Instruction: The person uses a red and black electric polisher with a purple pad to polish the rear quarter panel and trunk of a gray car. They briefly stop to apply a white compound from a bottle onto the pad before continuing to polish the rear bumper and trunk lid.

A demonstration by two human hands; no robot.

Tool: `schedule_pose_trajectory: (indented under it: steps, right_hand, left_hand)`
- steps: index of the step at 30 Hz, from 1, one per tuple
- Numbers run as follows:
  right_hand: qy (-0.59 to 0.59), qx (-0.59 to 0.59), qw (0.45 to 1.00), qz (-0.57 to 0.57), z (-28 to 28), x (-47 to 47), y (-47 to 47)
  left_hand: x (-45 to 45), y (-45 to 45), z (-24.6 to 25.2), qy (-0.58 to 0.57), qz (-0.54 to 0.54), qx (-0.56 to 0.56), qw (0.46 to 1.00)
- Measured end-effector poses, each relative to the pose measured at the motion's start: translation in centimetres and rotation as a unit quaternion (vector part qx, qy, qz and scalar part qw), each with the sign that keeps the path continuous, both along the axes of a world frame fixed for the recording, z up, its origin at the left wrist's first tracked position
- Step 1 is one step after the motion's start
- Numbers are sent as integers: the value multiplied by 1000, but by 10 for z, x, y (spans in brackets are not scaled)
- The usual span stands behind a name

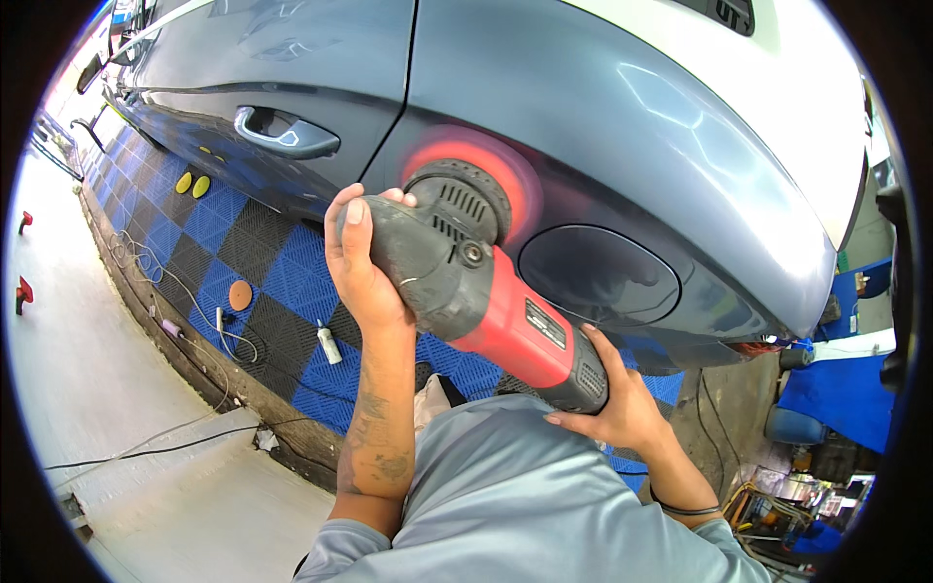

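Observation:
A red and black car polisher (510, 321) lies across the view in both my hands. My left hand (368, 262) grips its black head end, thumb on top and fingertips showing beyond it. Around the rear end of the body wraps my right hand (619, 397). The red foam pad (521, 182) looks blurred, as if spinning, against the grey rear side panel (583, 138) of a car. Just right of the pad is the round fuel flap (599, 275); to the left, past a panel gap, is the door handle (287, 132).
On the blue and black tile floor (291, 270) lie a white bottle (329, 344), an orange disc pad (240, 295), two yellow pads (192, 184) and loose cables (182, 291). A concrete kerb (197, 379) runs at left. A blue drum (794, 425) and clutter stand at right.

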State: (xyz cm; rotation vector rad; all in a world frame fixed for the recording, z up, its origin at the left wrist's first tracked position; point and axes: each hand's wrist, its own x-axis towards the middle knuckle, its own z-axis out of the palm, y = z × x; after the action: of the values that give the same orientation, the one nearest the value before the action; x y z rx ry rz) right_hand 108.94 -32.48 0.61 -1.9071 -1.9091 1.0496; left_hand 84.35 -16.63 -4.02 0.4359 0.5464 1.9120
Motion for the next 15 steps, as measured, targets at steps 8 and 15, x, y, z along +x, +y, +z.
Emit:
schedule_pose_trajectory:
  steps: [8, 15]
  right_hand:
    - [-9, 42, 999, 26, 15, -23, 15]
    - [6, -9, 1000, -3, 19, -24, 8]
  left_hand:
    - [-27, 7, -7, 120, 27, 4, 992]
    - [-14, -5, -5, 47, -35, -40, 997]
